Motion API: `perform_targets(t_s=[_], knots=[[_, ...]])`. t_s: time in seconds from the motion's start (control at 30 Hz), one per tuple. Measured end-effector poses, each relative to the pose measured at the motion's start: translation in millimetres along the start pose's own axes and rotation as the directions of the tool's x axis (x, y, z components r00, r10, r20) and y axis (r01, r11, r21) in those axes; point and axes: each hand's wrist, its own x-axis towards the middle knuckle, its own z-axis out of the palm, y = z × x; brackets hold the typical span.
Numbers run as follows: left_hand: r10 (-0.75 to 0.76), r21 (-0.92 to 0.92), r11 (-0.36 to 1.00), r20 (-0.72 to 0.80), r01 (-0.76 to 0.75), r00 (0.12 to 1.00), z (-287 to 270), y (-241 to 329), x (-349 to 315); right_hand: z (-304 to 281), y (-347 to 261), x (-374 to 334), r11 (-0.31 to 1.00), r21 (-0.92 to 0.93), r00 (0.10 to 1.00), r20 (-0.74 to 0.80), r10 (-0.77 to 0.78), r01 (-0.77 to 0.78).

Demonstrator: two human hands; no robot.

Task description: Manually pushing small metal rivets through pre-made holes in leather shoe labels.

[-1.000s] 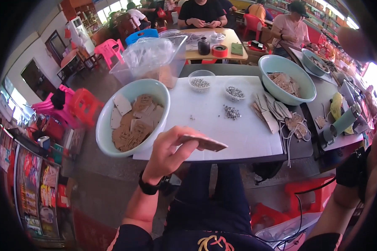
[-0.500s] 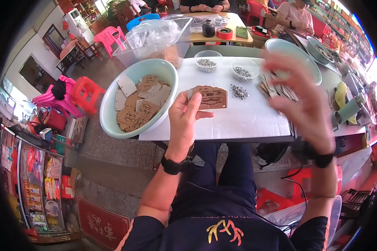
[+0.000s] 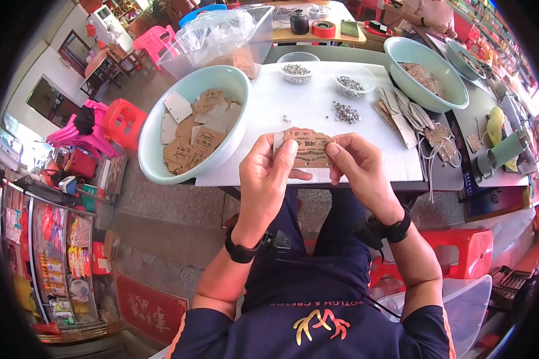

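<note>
My left hand point(image 3: 265, 176) pinches the left end of a brown printed cardboard tag point(image 3: 308, 152), its thumb lying on top. At the tag's right end, my right hand point(image 3: 364, 173) grips the edge between thumb and fingers. The tag is held up above the white sheet point(image 3: 233, 158) near the table's front. Just beyond it lies a loose pile of small silvery metal pieces point(image 3: 345, 112). Behind the pile, two clear round bowls, one on the left point(image 3: 297, 58) and one on the right point(image 3: 365, 76), hold similar metal pieces.
A pale green basin point(image 3: 145, 134) of brown and white tags stands at left. Another basin point(image 3: 459, 99) with tags is at back right, near stacked tags point(image 3: 398, 113) and corded tags point(image 3: 443, 143). A green cylinder point(image 3: 508, 148) lies at right; a clear bin point(image 3: 260, 45) stands behind.
My right hand has come left and down from above the right side of the table and taken hold of the tag's right end. The view has shifted slightly; my left hand keeps its grip.
</note>
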Motion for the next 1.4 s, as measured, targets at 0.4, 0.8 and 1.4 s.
perform_targets(t_s=[0.4,0.8,1.4], knots=[[-0.114,0.052,0.992,0.056,0.111,0.992,-16.8,-25.2,-1.8,9.8,29.2,-3.7,0.981,0.144,0.992,-0.008,0.129,-0.126],[-0.243,-0.049,0.969,-0.007,0.242,0.970,-52.4,-57.6,-6.5,-12.8,22.6,51.4,0.978,-0.158,0.979,0.127,0.160,-0.139],[-0.264,0.038,0.965,0.105,0.261,0.959,-60.3,-67.4,-12.5,7.6,34.8,115.8,0.414,-0.823,0.901,0.434,0.013,0.390]])
